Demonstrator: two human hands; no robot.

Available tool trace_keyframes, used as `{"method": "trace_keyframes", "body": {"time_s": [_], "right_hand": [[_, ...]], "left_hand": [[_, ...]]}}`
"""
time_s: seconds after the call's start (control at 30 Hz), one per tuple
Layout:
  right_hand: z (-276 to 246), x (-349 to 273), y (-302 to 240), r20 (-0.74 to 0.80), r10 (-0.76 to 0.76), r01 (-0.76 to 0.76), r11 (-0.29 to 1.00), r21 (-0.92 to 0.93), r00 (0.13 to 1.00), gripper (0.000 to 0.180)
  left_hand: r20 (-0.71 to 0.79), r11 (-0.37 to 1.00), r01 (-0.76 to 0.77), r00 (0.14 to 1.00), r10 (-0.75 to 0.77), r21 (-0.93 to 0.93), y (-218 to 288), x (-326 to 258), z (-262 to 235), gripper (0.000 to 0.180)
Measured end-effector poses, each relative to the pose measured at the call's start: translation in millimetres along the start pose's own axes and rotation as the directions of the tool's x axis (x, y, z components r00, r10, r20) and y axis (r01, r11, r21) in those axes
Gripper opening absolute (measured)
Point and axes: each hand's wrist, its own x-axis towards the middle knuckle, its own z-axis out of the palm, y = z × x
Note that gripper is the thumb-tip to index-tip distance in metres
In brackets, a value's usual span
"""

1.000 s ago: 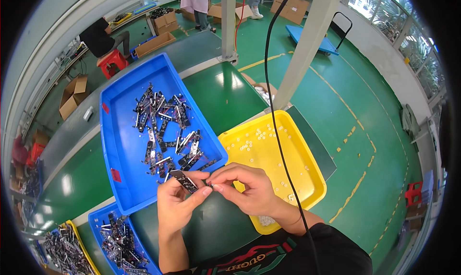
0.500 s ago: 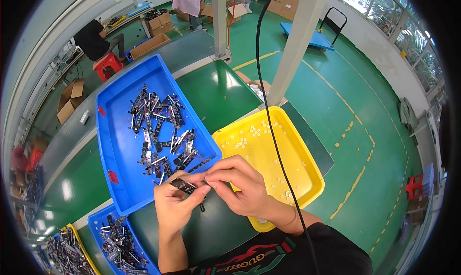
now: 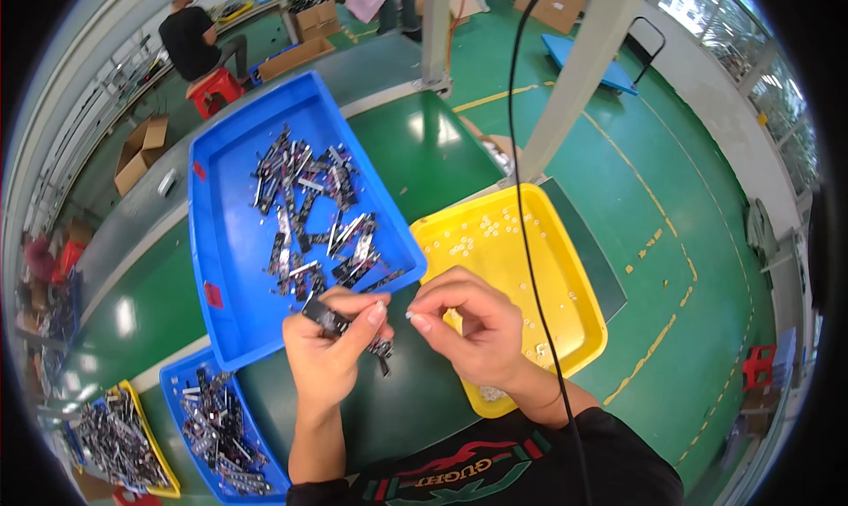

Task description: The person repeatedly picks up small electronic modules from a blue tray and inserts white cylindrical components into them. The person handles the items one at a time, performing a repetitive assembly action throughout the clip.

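The left hand (image 3: 331, 351) is closed around a small black metal part (image 3: 329, 317), thumb and fingers pinching it so one end sticks out toward the big blue tray (image 3: 231, 241); another dark bit hangs below the fingers. The right hand (image 3: 468, 325) is just beside it, thumb and forefinger pressed together on a tiny pale piece (image 3: 410, 314) almost too small to make out, its tip close to the black part but apart from it. Both hands hover over the green table (image 3: 397, 400), just in front of the big blue tray's near corner. That tray holds a loose heap of similar black and silver parts (image 3: 314, 215). To its right, touching it, lies a yellow tray (image 3: 574, 329) with small white bits scattered in it. To its lower left sits a smaller blue tray (image 3: 177, 391) of the same parts.
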Motion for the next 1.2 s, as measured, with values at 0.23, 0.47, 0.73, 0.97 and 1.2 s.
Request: {"method": "trace_keyframes", "body": {"time_s": [0.23, 0.47, 0.73, 0.97, 1.2], "right_hand": [[9.2, 3.4, -2.1, 0.028, -0.059, 0.060, 0.997, -0.053, 0.998, 0.016], [14.0, 6.0, 1.1, 0.015, -0.120, 0.120, 0.992, -0.041, 0.993, 0.015], [15.7, 4.2, 4.6, -0.029, -0.109, 0.109, 0.994, 0.002, 0.994, 0.016], [20.2, 1.1, 10.9, -0.088, -0.047, 0.048, 0.999, 0.004, 0.995, 0.017], [21.1, -4.6, 6.7, -0.054, 0.149, -0.130, 0.956, 0.263, 0.987, 0.016]], "left_hand": [[-0.012, 0.998, -0.039, 0.999, 0.039, 0.039, 13.4, -5.1, 8.0, 0.011], [0.077, 0.875, -0.308, 0.950, 0.301, 0.374, 13.9, -4.5, 4.8, 0.018], [0.124, 0.793, -0.385, 0.920, 0.373, 0.472, 21.2, -8.1, 9.3, 0.026], [0.150, 0.748, -0.417, 0.904, 0.400, 0.517, 21.5, -8.3, 9.2, 0.031], [0.251, 0.768, -0.458, 0.889, 0.384, 0.447, 18.5, -5.9, 2.1, 0.034]]}}
